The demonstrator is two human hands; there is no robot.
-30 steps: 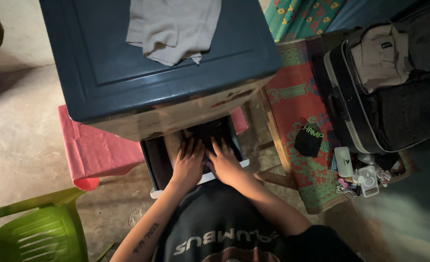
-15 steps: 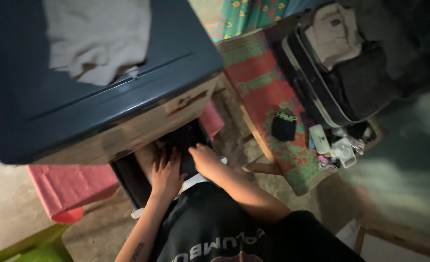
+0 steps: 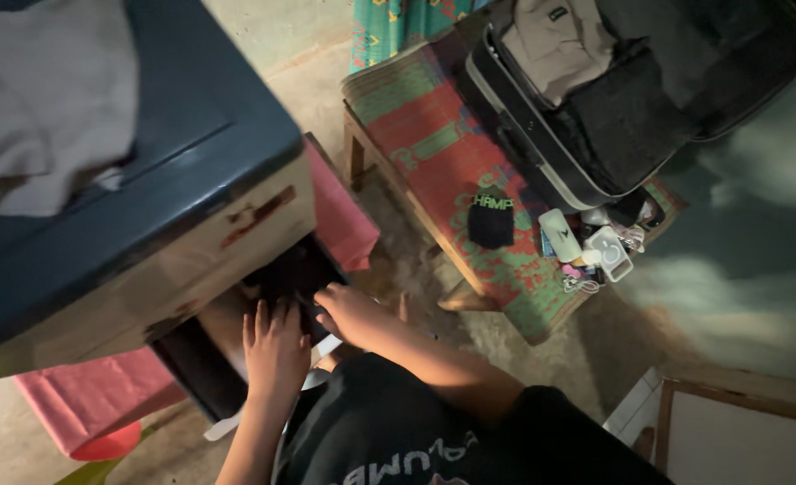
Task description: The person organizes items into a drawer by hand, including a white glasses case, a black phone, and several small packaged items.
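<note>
The left hand (image 3: 275,348) lies flat, fingers spread, on dark clothes (image 3: 299,278) inside the open drawer (image 3: 202,382), gripping nothing. The right hand (image 3: 351,314) presses beside it near the drawer's right edge, fingers loose. Above, a pale cloth (image 3: 43,126) lies on the blue cabinet (image 3: 209,117); farther right stands an open suitcase (image 3: 596,108).

Both hands, left hand (image 3: 275,346) and right hand (image 3: 351,312), lie inside the open drawer (image 3: 202,373), where the overhanging cabinet (image 3: 182,260) closes the space just above them and the drawer walls hem them in at the sides. Behind the hands, toward the person's body, the way out is open. To their right, bare floor (image 3: 416,269) lies free up to the low wooden bench (image 3: 389,171) under the woven mat (image 3: 443,162).
</note>
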